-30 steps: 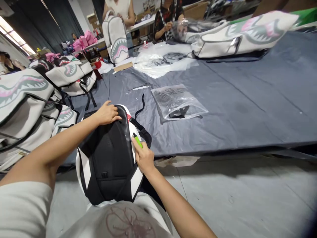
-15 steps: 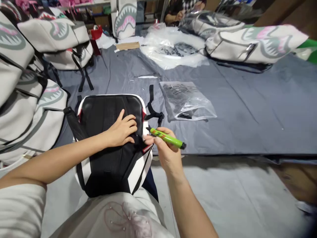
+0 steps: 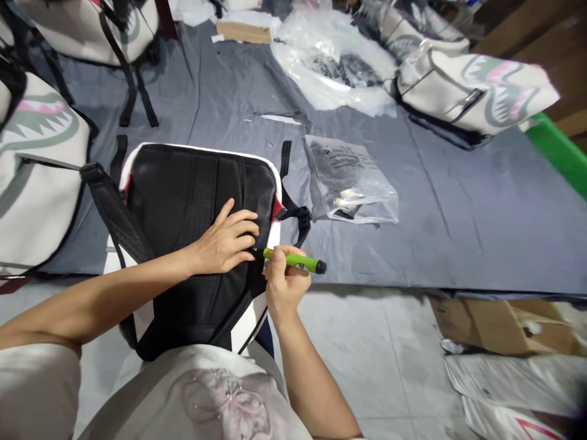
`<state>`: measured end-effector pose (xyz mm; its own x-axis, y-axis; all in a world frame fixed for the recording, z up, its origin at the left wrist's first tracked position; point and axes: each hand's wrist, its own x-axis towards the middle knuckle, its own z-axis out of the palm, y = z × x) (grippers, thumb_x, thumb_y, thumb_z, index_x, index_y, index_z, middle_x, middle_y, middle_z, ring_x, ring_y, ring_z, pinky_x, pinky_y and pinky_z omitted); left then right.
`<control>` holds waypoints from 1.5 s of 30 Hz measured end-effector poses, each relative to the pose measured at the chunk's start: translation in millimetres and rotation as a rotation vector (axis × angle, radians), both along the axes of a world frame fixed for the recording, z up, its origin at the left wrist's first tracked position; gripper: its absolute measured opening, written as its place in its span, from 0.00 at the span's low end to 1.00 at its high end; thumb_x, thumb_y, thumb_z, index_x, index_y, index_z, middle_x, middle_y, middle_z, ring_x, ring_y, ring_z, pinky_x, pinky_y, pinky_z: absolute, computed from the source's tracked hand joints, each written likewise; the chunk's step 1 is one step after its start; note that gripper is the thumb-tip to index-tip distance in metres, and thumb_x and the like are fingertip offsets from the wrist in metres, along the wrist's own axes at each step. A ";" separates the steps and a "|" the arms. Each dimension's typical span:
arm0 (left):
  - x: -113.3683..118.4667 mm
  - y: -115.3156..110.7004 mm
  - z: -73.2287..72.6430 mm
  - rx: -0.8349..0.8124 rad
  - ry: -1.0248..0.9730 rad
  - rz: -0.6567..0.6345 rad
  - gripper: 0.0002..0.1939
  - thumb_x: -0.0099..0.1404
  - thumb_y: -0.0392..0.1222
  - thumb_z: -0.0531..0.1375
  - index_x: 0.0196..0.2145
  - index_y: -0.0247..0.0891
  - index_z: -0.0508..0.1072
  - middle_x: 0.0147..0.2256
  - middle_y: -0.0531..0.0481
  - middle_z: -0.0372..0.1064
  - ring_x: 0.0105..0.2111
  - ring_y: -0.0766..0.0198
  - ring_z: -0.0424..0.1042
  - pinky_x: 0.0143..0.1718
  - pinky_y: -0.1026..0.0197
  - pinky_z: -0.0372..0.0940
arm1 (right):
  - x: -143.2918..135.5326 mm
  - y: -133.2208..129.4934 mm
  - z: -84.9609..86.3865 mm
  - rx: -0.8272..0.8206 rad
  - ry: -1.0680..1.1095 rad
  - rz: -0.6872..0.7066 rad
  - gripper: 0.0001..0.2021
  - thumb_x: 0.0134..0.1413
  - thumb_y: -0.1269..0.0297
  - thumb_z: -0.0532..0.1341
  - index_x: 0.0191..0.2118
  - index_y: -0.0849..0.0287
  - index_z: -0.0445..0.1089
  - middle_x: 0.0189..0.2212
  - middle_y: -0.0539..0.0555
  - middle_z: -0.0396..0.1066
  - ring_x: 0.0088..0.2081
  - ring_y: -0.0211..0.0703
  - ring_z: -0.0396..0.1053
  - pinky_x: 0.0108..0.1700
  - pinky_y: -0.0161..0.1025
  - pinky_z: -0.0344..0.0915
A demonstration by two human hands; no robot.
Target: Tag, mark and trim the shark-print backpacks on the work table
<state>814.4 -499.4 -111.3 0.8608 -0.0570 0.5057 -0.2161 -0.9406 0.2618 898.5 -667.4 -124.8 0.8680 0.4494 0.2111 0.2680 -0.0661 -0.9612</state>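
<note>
A backpack (image 3: 183, 201) with a black padded back and white edges lies back side up at the table's front edge, against my body. My left hand (image 3: 225, 241) rests on its black panel with the fingers spread. In my right hand (image 3: 285, 278) is a green marker (image 3: 300, 261), gripped near the backpack's right side. The marker's dark tip points left and meets the black panel close to my left fingertips; whether it touches is too small to tell. Black straps hang off both sides of the backpack, beside small red patches.
A clear plastic bag (image 3: 353, 180) lies right of the backpack on the grey-covered table (image 3: 458, 214). Shark-print backpacks (image 3: 41, 177) stand at the left, another (image 3: 481, 91) at the back right. Plastic wrapping (image 3: 334, 61) lies at the back, cardboard boxes (image 3: 495, 327) below right.
My right hand has moved left with the marker, bringing its tip from the white edge to the black panel near my left fingers. The camera view has tilted down and shifted.
</note>
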 end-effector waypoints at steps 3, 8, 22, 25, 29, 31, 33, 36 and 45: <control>0.9 1.8 -6.5 -0.005 0.005 0.000 0.12 0.70 0.48 0.56 0.37 0.38 0.73 0.45 0.45 0.73 0.60 0.52 0.63 0.69 0.34 0.36 | 2.7 0.8 -3.8 -0.112 -0.115 -0.029 0.13 0.62 0.52 0.59 0.38 0.58 0.69 0.28 0.51 0.73 0.23 0.39 0.70 0.27 0.37 0.68; 2.6 3.7 -9.1 0.008 -0.007 0.002 0.11 0.70 0.48 0.56 0.37 0.38 0.73 0.44 0.45 0.73 0.59 0.52 0.63 0.69 0.34 0.36 | 4.0 3.1 2.5 -0.173 -0.206 -0.008 0.12 0.64 0.54 0.58 0.38 0.58 0.69 0.29 0.52 0.73 0.27 0.42 0.73 0.31 0.40 0.70; 4.2 5.7 -14.4 0.037 -0.053 0.002 0.09 0.70 0.46 0.57 0.38 0.38 0.71 0.46 0.47 0.73 0.60 0.53 0.62 0.71 0.37 0.35 | 7.1 7.9 12.6 -0.246 -0.267 0.015 0.12 0.65 0.55 0.57 0.35 0.58 0.69 0.34 0.53 0.75 0.29 0.41 0.74 0.33 0.38 0.71; 4.7 6.1 -15.6 0.038 -0.050 -0.001 0.09 0.69 0.46 0.57 0.38 0.38 0.71 0.46 0.47 0.73 0.60 0.53 0.62 0.71 0.36 0.35 | 8.6 9.5 16.2 -0.252 -0.254 0.042 0.12 0.65 0.56 0.57 0.35 0.58 0.69 0.33 0.53 0.75 0.28 0.39 0.74 0.31 0.37 0.70; 5.9 6.0 -17.1 0.048 -0.061 0.002 0.10 0.69 0.47 0.58 0.38 0.38 0.71 0.46 0.47 0.73 0.59 0.53 0.63 0.70 0.35 0.37 | 11.8 10.4 20.5 -0.271 -0.246 0.052 0.12 0.65 0.57 0.57 0.34 0.58 0.70 0.32 0.52 0.75 0.25 0.37 0.72 0.30 0.36 0.68; 6.4 5.5 -17.4 0.056 -0.074 0.008 0.08 0.68 0.46 0.59 0.38 0.38 0.71 0.45 0.47 0.73 0.59 0.52 0.64 0.70 0.34 0.39 | 13.3 10.2 22.1 -0.261 -0.231 0.077 0.12 0.65 0.58 0.57 0.33 0.58 0.70 0.31 0.51 0.75 0.25 0.37 0.72 0.29 0.35 0.68; 6.9 4.7 -17.6 0.059 -0.082 0.018 0.07 0.66 0.44 0.59 0.38 0.38 0.71 0.45 0.48 0.73 0.59 0.52 0.65 0.70 0.34 0.39 | 14.5 10.0 23.1 -0.261 -0.215 0.098 0.11 0.64 0.58 0.58 0.33 0.58 0.70 0.30 0.51 0.75 0.24 0.36 0.71 0.28 0.35 0.68; 7.9 3.7 -18.1 0.049 -0.096 0.027 0.05 0.64 0.42 0.60 0.37 0.39 0.71 0.45 0.49 0.73 0.58 0.53 0.66 0.70 0.34 0.40 | 15.4 9.8 23.4 -0.252 -0.199 0.087 0.12 0.65 0.58 0.57 0.32 0.58 0.70 0.30 0.51 0.75 0.24 0.37 0.72 0.28 0.35 0.68; 8.8 3.0 -17.7 0.056 -0.093 0.048 0.05 0.63 0.40 0.61 0.37 0.39 0.70 0.44 0.50 0.73 0.58 0.53 0.67 0.70 0.35 0.41 | 16.1 6.2 13.1 -0.208 -0.180 0.093 0.11 0.66 0.57 0.57 0.35 0.57 0.68 0.33 0.53 0.75 0.28 0.39 0.73 0.29 0.36 0.70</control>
<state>823.2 -496.4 -129.0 0.8126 -0.0473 0.5809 -0.1914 -0.9631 0.1893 914.6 -661.2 -111.7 0.7780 0.5750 0.2529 0.4470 -0.2239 -0.8660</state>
